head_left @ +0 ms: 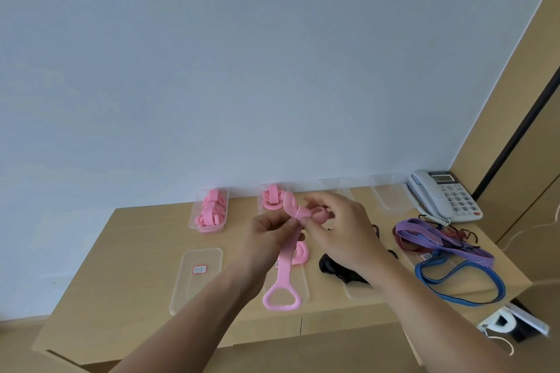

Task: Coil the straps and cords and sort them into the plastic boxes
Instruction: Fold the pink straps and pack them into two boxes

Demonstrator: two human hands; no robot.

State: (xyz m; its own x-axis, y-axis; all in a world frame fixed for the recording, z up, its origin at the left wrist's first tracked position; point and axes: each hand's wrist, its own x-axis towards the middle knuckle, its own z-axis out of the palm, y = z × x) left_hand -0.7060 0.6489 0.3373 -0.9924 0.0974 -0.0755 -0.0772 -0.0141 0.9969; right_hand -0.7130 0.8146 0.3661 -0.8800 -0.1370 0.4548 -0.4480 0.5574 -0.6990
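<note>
Pink strap (288,263) hangs above the middle of the wooden table (133,254), its upper end being rolled between both hands while the long tail drops toward six o'clock and ends in a rounded loop handle. Left hand (266,236) is closed around the strap just below the roll, thumb and forefinger pinching it. Right hand (339,230), at three o'clock from the left, has its fingers curled over the coiled top part, thumb pressed against the strap.

Directly under the hands lies a clear plastic box (300,285) with one pink coil (300,251) in it. At ten o'clock from the hands a box at the wall (209,212) is packed with pink coils; at twelve o'clock another box (272,197) holds more. At eight o'clock sits an empty clear box (197,275) with a small red-edged label.

At four o'clock a black strap (336,269) lies bunched on another clear box. Farther toward three o'clock sprawl purple (439,239), dark red (406,244) and blue cords (466,281), tangled together. A white desk telephone (445,194) stands at two o'clock against the wall.
</note>
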